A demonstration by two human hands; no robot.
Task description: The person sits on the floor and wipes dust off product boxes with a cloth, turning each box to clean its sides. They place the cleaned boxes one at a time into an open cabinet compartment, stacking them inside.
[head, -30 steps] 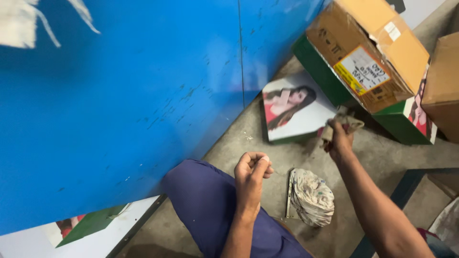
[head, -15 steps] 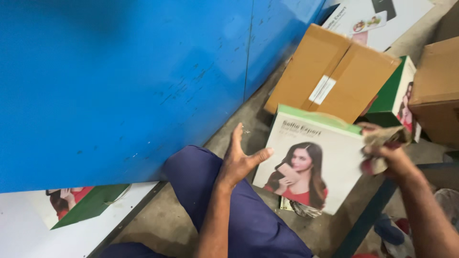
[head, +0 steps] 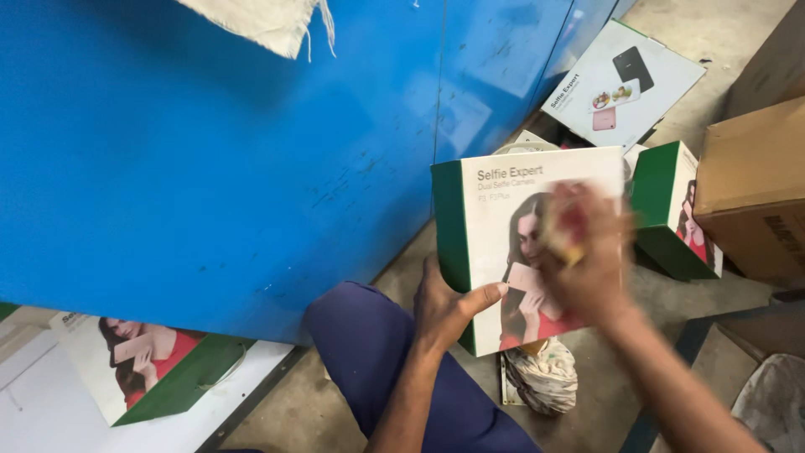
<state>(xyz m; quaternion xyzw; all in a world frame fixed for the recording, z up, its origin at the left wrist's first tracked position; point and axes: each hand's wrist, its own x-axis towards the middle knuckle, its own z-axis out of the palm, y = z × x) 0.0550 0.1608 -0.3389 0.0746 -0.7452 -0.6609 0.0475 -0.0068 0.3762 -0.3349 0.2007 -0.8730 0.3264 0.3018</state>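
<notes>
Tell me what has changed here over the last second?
The white and green box came off the floor by the blue panel and now stands upright, with the left hand gripping its lower edge. The right hand, blurred, has moved onto its front with something small in its grip. The crumpled rag stayed on the floor.

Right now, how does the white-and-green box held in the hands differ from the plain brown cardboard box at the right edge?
The white-and-green printed box stands upright off the floor, gripped by the left hand with the blurred right hand on its front; the plain brown cardboard box sits untouched. The held box carries a glossy portrait and a green side; the brown box is bare. Both are rectangular cardboard boxes.
</notes>
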